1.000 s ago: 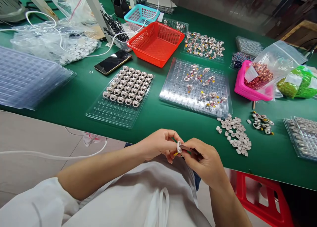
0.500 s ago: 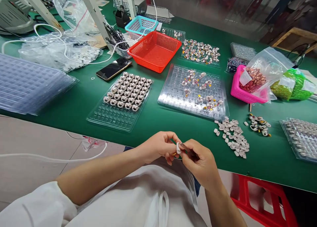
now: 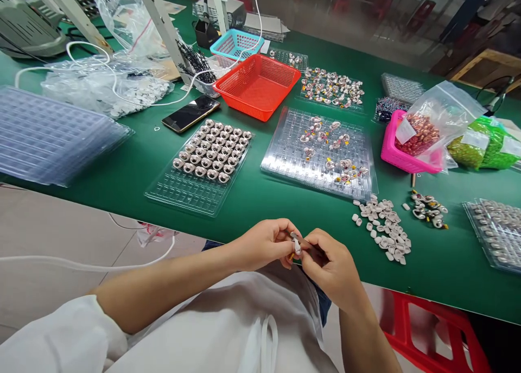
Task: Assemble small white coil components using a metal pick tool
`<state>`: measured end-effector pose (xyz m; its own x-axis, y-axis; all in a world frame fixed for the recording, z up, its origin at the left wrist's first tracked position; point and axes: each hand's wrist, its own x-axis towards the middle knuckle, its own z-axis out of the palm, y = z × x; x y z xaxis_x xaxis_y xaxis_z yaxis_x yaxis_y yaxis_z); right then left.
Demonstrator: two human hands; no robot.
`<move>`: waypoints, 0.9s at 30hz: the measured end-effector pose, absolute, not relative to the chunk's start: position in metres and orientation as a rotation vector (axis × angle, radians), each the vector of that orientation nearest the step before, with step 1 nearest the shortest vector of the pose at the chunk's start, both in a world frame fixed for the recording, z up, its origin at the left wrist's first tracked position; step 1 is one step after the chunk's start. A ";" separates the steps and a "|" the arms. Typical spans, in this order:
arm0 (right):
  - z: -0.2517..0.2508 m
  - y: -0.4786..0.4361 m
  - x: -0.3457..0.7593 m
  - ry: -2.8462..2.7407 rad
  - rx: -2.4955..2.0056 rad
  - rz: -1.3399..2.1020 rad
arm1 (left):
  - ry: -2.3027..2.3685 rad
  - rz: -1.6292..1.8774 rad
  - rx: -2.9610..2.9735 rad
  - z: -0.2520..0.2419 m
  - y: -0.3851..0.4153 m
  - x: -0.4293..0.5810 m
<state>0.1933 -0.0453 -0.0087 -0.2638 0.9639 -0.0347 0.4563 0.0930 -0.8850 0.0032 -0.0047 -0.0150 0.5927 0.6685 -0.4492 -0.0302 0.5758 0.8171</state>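
Observation:
At the table's front edge, my left hand (image 3: 271,245) pinches a small white earbud piece (image 3: 297,246) with an orange strip at its lower end. My right hand (image 3: 331,261) is closed around slim brownish metal tweezers (image 3: 308,245), whose tip reaches over the top of the piece. The fingers of both hands nearly meet there and hide part of the piece and the tool. To the right of my hands lies a loose pile of small white caps (image 3: 385,226), beside a cluster of shiny earbud parts (image 3: 427,209).
Ahead are a clear tray with rows of shiny shells (image 3: 211,150), a phone (image 3: 190,114), a red basket (image 3: 260,88) and a stack of clear trays (image 3: 280,161) carrying loose parts. A pink basket (image 3: 411,158) stands right; plastic sheets (image 3: 57,137) lie left. A white cable (image 3: 142,102) crosses the back.
The tweezers' tip has moved left across the top of the earbud piece. The piece has shifted slightly right and tilted, still in my left fingers. The view has moved a little.

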 end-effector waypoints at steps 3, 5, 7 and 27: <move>-0.014 -0.046 0.194 -1.632 -1.433 1.229 | 0.764 0.512 1.035 -0.017 -0.007 -0.002; -0.018 -0.046 0.194 -1.541 -1.444 1.286 | 0.733 0.498 1.127 -0.017 -0.006 -0.007; -0.020 -0.047 0.193 -1.466 -1.461 1.331 | 0.712 0.489 1.200 -0.017 -0.005 -0.011; -0.020 -0.047 0.183 -1.317 -1.463 1.405 | 0.858 0.650 1.423 -0.024 -0.005 -0.016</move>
<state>0.1833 -0.0473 -0.0196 -0.1095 0.9608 -0.2547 0.1920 -0.2310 -0.9538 -0.0160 -0.0047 -0.0242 0.5589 0.8209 -0.1176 0.1089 0.0679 0.9917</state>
